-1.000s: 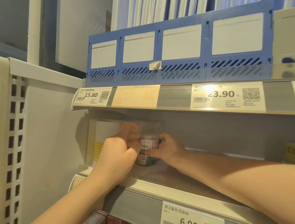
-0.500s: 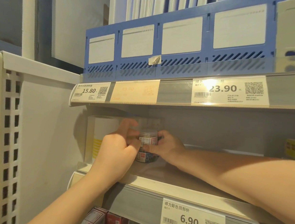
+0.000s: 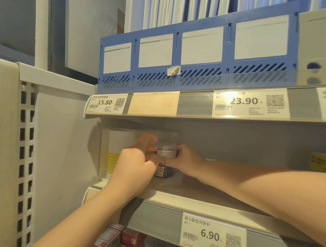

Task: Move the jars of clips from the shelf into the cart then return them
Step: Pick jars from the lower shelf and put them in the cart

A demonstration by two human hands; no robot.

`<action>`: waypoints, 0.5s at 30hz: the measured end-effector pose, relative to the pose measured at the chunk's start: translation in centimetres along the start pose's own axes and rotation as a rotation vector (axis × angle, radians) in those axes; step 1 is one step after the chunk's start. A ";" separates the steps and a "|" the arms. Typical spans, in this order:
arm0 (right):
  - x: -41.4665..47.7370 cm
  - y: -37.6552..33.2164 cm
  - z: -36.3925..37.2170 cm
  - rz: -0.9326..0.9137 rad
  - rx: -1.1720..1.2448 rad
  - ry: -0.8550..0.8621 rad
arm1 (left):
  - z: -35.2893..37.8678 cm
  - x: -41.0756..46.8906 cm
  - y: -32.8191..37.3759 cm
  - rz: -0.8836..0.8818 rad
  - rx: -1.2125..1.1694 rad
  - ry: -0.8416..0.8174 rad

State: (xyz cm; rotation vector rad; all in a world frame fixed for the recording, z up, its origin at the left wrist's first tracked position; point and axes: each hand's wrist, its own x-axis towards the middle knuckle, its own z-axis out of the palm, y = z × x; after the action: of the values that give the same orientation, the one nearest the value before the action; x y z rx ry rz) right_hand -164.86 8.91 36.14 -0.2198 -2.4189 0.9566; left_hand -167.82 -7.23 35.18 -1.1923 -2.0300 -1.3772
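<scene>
Two clip jars (image 3: 167, 172) stacked on the shelf (image 3: 211, 191), and the left grip (image 3: 135, 166) and right grip (image 3: 186, 162) are both curled round the top jar (image 3: 166, 150).

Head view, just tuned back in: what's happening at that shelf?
A person has both arms reaching into the middle shelf. The left hand and right hand grip the upper jar of clips from either side; it appears stacked on a lower jar, near the shelf's left end. Whether it is being lifted off or set down cannot be told. No cart is in view.
</scene>
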 end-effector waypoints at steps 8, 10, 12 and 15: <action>-4.9 -3.7 -3.9 0.078 -0.344 -0.014 | -0.5 -0.3 0.9 0.003 0.169 -0.030; -6.8 -4.3 -4.9 0.077 -0.409 0.000 | -0.6 -0.8 2.3 0.003 0.323 -0.024; -8.8 -4.7 -5.7 0.089 -0.458 0.026 | -0.3 -1.8 4.2 -0.005 0.407 -0.018; -11.2 -4.0 -6.7 0.066 -0.430 0.054 | 0.7 -3.1 7.1 0.060 0.442 -0.022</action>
State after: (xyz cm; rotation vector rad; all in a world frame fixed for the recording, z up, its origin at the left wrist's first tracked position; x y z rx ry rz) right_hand -151.62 6.21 38.37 -0.4737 -2.5533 0.4379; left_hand -160.17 -6.85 36.46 -1.0587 -2.1439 -0.8265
